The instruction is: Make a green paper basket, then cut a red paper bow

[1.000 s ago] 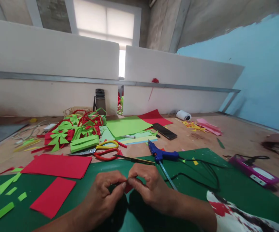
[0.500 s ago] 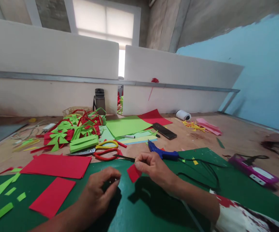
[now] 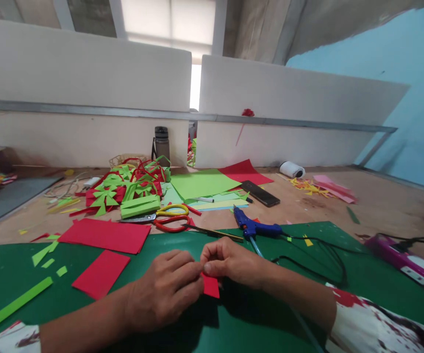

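Note:
A small red paper piece (image 3: 211, 287) is pinched between the fingertips of my right hand (image 3: 236, 263), over the green mat (image 3: 153, 318). My left hand (image 3: 167, 287) meets it from the left, its fingers curled closed at the paper's edge; its thumb is hidden. A larger red paper rectangle (image 3: 101, 274) lies to the left of my left hand. Behind it rests a stack of red paper (image 3: 105, 235). Just beyond my hands are a pencil (image 3: 215, 232) and scissors with red and yellow handles (image 3: 171, 224).
A blue glue gun (image 3: 258, 228) with a black cord stands beyond my right hand. Farther back lie a phone (image 3: 260, 193), green paper sheets (image 3: 204, 182) and a pile of green and red paper cutouts (image 3: 123, 186). A purple power strip (image 3: 406, 260) is at right.
My left hand has moved right and closed in on the red paper piece at my right fingertips. The pencil, earlier behind my right hand, now shows lying on the mat. The view has shifted slightly.

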Tool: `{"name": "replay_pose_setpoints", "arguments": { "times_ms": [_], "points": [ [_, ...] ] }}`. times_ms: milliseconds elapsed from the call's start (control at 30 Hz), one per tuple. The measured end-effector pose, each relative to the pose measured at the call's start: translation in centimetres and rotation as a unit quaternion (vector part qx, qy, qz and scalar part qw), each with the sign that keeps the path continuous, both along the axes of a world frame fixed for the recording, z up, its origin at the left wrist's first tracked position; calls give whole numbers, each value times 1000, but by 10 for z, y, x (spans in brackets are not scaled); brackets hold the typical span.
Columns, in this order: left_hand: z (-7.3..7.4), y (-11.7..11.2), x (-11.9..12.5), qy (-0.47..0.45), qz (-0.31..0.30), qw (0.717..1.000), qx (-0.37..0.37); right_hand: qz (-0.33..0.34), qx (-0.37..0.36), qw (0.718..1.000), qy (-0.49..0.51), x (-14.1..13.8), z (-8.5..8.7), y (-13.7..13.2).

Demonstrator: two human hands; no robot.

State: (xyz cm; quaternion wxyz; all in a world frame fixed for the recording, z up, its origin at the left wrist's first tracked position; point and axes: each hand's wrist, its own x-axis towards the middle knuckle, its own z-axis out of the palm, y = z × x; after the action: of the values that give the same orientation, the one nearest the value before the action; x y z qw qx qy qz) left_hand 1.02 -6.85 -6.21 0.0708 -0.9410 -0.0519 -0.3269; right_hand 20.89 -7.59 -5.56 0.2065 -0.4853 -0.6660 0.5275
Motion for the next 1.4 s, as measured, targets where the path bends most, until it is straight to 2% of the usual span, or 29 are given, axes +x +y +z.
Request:
{"name": "replay_pose_setpoints", "arguments": {
  "times_ms": [100, 233, 367, 467, 567, 667, 767, 867, 1000, 1100, 1167, 1200, 1267, 1400],
  "points": [
    [-7, 2, 2, 71, 64, 995, 4, -22, 91, 990, -109, 15, 8, 19],
    [-18, 8, 5, 174, 144, 974, -35, -78, 206, 937, -271, 36, 20, 68],
    [-21, 10, 6, 206, 142, 967, -40, -97, 241, 879, -401, 37, 16, 117],
    [-18, 9, 5, 209, 136, 968, -41, -96, 251, 845, -463, 29, 5, 139],
    [-14, 7, 1, 217, 128, 967, -44, -88, 253, 827, -494, 25, -5, 147],
    [-12, 7, 0, 222, 128, 966, -46, -84, 253, 828, -494, 29, -10, 142],
    [-11, 7, 0, 224, 129, 965, -47, -94, 257, 843, -464, 39, -7, 129],
    [-13, 7, 0, 226, 132, 964, -46, -122, 275, 865, -402, 48, 6, 109],
    [-17, 3, -9, 211, 133, 967, -47, -167, 307, 900, -260, 49, 25, 72],
    [-19, -5, -20, 204, 127, 969, -53, -213, 305, 918, -138, 41, 30, 42],
    [-20, -9, -25, 195, 123, 972, -51, -228, 292, 927, -55, 34, 29, 25],
    [-20, -10, -26, 190, 123, 973, -51, -237, 258, 935, 57, 30, 28, 18],
    [-22, -10, -27, 182, 123, 974, -52, -238, 197, 934, 177, 24, 26, 7],
    [-24, -7, -26, 174, 118, 976, -64, -241, 164, 930, 223, 16, 22, -7]
  ]
}}
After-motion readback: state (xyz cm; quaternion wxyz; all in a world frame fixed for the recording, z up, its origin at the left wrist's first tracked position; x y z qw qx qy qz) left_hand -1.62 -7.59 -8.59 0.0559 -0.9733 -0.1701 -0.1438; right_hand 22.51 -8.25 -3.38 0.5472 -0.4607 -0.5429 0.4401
